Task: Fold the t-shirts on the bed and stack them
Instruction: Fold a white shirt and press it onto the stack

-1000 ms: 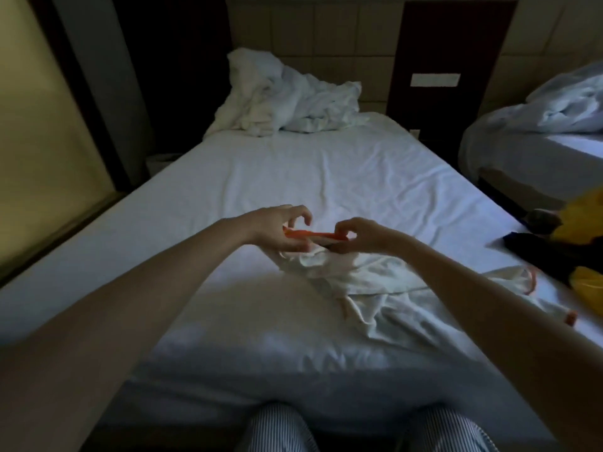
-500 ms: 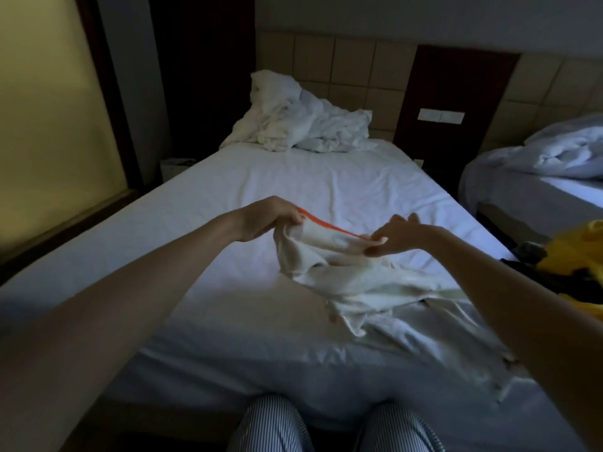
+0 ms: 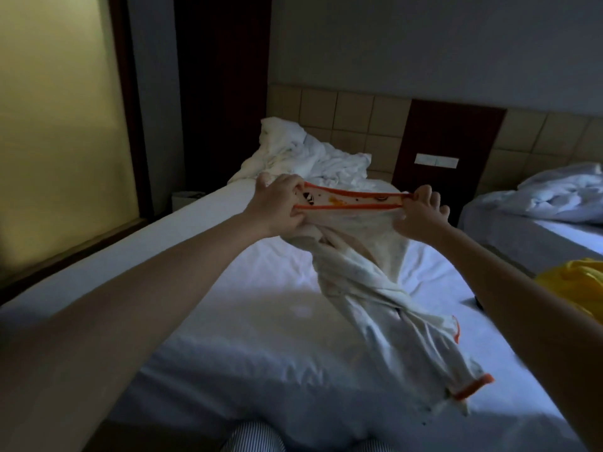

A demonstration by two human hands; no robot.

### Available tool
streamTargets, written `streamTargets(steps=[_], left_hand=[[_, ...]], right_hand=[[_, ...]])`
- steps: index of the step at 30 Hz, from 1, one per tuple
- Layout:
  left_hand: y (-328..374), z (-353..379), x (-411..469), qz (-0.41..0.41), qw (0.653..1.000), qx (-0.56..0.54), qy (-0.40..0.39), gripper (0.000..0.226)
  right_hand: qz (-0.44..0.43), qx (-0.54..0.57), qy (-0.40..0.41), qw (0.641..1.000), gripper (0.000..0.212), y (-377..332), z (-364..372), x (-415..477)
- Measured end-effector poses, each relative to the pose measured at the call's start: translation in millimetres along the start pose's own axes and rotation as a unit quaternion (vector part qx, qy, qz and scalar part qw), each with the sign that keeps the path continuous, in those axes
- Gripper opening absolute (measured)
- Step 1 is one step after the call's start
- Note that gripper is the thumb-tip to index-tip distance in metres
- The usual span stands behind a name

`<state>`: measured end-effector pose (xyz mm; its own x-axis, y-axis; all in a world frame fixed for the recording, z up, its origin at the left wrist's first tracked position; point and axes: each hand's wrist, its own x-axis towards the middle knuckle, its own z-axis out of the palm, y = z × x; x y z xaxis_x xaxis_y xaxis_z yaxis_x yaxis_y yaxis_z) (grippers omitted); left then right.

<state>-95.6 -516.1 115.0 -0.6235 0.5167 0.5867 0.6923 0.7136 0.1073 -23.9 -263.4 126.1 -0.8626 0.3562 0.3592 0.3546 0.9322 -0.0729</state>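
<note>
A white t-shirt point(image 3: 368, 282) with orange trim hangs twisted in the air above the bed point(image 3: 261, 308). Its orange-edged neck opening is stretched out flat between my two hands. My left hand point(image 3: 277, 207) grips the left end of the opening, fingers curled round the trim. At the right end, my right hand point(image 3: 417, 213) pinches the trim. The shirt's lower part drapes down to the right, and an orange-cuffed sleeve trails near the sheet.
A crumpled white duvet point(image 3: 310, 158) lies at the head of the bed. A yellow garment point(image 3: 574, 282) sits at the bed's right edge. A second bed point(image 3: 538, 230) with white bedding stands to the right. A window is on the left.
Both hands have risen and moved apart, lifting the shirt off the sheet and pulling the neck opening taut. The camera has tilted upward.
</note>
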Motion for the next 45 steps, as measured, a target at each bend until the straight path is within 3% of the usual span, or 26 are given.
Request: streamTargets(steps=[3, 6, 10, 13, 16, 18, 20, 21, 22, 24, 27, 30, 32, 33, 35, 36, 38, 41, 43, 45], left_hand=[[8.3, 1.4, 2.7, -0.035, 0.993, -0.033, 0.11, 0.024], [-2.5, 9.3, 4.3, -0.069, 0.986, -0.135, 0.063, 0.004], [3.4, 23.3, -3.9, -0.17, 0.95, -0.263, 0.011, 0.029], [8.5, 30.8, -3.5, -0.19, 0.922, -0.336, 0.032, 0.024], [4.5, 25.9, -9.5, -0.213, 0.872, -0.439, -0.045, 0.031], [-6.9, 16.9, -15.3, -0.187, 0.904, -0.353, -0.155, 0.042], [-12.6, 9.3, -22.7, -0.13, 0.938, -0.152, -0.282, 0.039], [-16.1, 9.1, -25.6, -0.115, 0.946, -0.083, -0.292, 0.033], [-17.9, 8.8, -26.1, -0.121, 0.951, -0.065, -0.278, 0.025], [-14.5, 0.0, -26.8, -0.17, 0.955, -0.131, -0.204, 0.012], [-7.7, -15.7, -18.3, -0.223, 0.925, -0.282, -0.125, 0.019], [1.5, -27.0, -8.2, -0.269, 0.846, -0.458, -0.041, 0.021], [4.5, -36.0, -3.9, -0.272, 0.801, -0.53, -0.052, 0.019], [3.2, -41.4, -2.6, -0.262, 0.817, -0.506, -0.09, 0.022], [3.1, -54.2, -1.1, -0.214, 0.896, -0.307, -0.237, 0.026], [3.7, -60.4, 0.9, -0.198, 0.913, -0.218, -0.282, 0.021], [5.7, -80.8, 7.8, -0.137, 0.953, -0.108, -0.249, 0.026], [-1.3, -107.3, 20.7, -0.161, 0.959, -0.214, -0.097, 0.039], [-4.4, -113.1, 22.3, -0.146, 0.966, -0.176, -0.119, 0.036], [-9.0, -106.2, 16.0, -0.138, 0.975, -0.109, -0.133, 0.034]], right_hand=[[0.073, 0.12, 0.012, 0.99, 0.041, 8.5, 1.4, -3.4], [0.079, 0.172, 0.009, 0.982, 0.041, 21.5, 12.3, -8.9], [-0.003, 0.29, 0.019, 0.957, 0.041, 27.7, 29.6, -12.2], [-0.026, 0.343, 0.036, 0.938, 0.025, 28.2, 34.3, -16.2], [-0.033, 0.393, 0.051, 0.917, 0.02, 37.4, 36.6, -19.8], [-0.067, 0.439, 0.001, 0.896, 0.038, 50.0, 32.5, -28.0], [-0.077, 0.416, -0.078, 0.903, 0.058, 59.3, 28.0, -38.7], [-0.075, 0.382, -0.119, 0.913, 0.067, 60.0, 26.8, -43.7], [-0.07, 0.337, -0.15, 0.927, 0.071, 59.4, 25.0, -46.8], [-0.064, 0.199, -0.2, 0.957, 0.068, 58.1, 18.0, -50.6], [-0.058, 0.086, -0.248, 0.963, 0.043, 64.0, -0.6, -49.7], [-0.057, 0.152, -0.14, 0.977, 0.034, 66.8, -25.4, -42.7], [-0.029, 0.289, -0.05, 0.956, 0.029, 65.6, -37.3, -38.4], [-0.006, 0.366, -0.011, 0.931, 0.025, 64.5, -44.0, -37.8], [0.03, 0.48, 0.02, 0.877, 0.017, 65.5, -56.9, -38.3], [0.03, 0.504, 0.014, 0.863, 0.012, 66.8, -62.6, -38.6], [0.013, 0.517, 0.02, 0.856, 0.011, 68.1, -70.6, -38.6], [-0.044, 0.442, 0.098, 0.891, 0.015, 67.3, -76.8, -32.0], [-0.123, 0.325, 0.062, 0.936, 0.008, 65.2, -76.4, -31.2], [-0.166, 0.185, -0.028, 0.968, 0.013, 64.0, -72.7, -32.2]])
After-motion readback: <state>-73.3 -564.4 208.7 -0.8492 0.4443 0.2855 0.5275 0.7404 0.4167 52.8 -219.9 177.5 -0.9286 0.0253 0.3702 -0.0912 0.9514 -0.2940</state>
